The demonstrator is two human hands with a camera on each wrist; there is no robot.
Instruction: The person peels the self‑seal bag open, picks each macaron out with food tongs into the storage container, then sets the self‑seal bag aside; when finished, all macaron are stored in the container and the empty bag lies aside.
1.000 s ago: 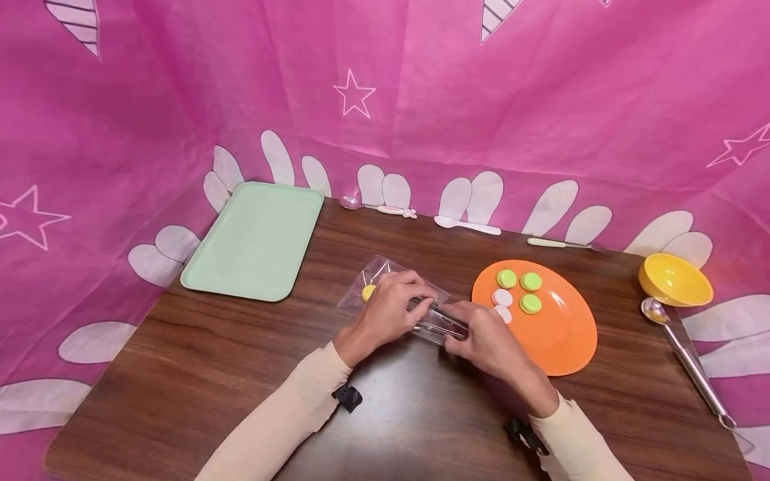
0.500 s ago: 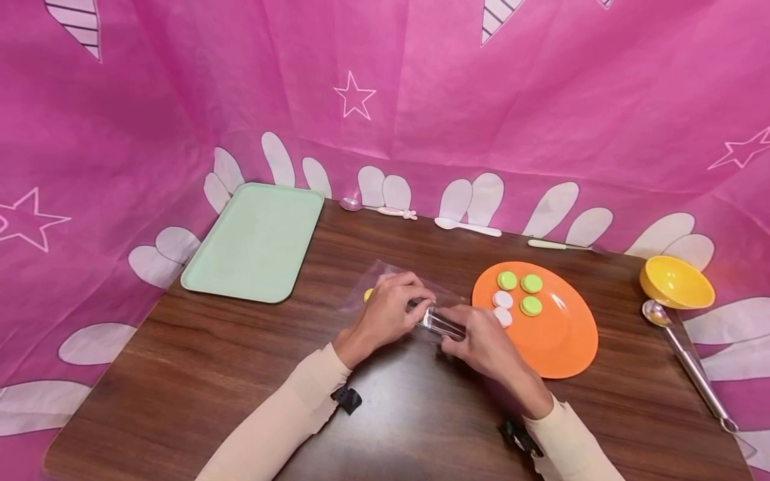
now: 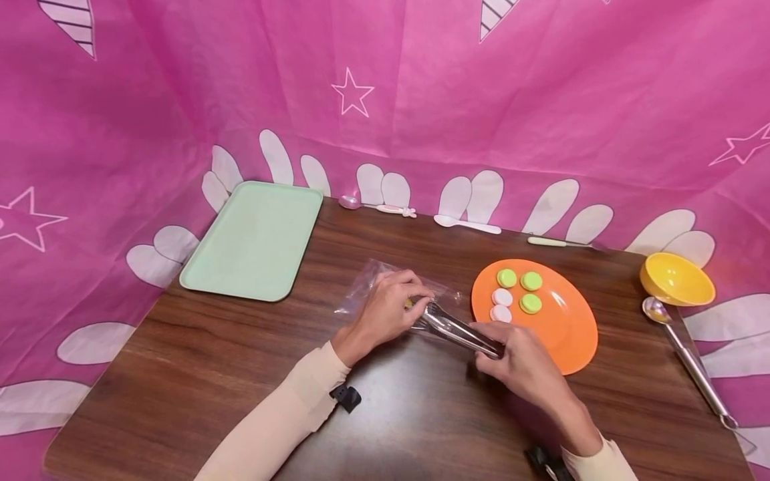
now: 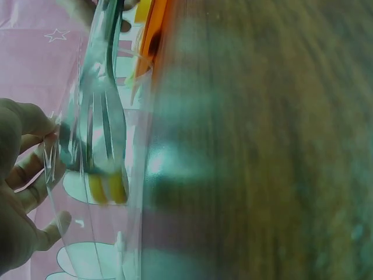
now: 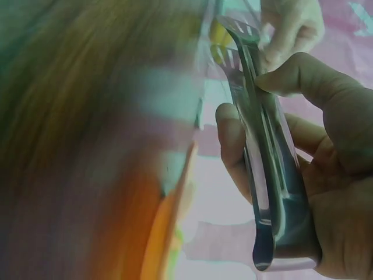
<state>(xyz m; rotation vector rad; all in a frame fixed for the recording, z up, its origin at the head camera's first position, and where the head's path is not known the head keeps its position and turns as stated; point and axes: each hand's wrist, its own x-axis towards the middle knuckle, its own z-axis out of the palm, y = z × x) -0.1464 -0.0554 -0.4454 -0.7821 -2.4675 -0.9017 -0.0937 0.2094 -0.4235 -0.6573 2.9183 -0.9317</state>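
My right hand [image 3: 529, 364] grips metal tongs [image 3: 462, 332] near their rear end, thumb on one arm and fingers on the other. The slotted tong heads reach into a clear plastic bag [image 3: 356, 294] on the table. A yellow macaron [image 4: 108, 188] shows right at the tong tips in the left wrist view, inside the bag. At the bag's mouth my left hand [image 3: 388, 306] pinches the film between thumb and fingers, partly covering the tips in the head view. Close by the right hand is an orange plate [image 3: 562, 344] bearing several green macarons [image 3: 531, 280] and two pale pink ones [image 3: 502, 297].
A mint-green tray [image 3: 255, 240] lies at the back left. Along the back edge lie a pink-handled spoon [image 3: 394, 210], a white spoon [image 3: 469, 224] and a green-handled utensil [image 3: 547, 241]. At the right are a yellow bowl [image 3: 676, 284] and a long metal spoon [image 3: 692, 364].
My right hand has moved right and toward me, drawing the tongs partly out of the bag. The yellow macaron has shifted right, from beyond my left hand to beneath its fingers.
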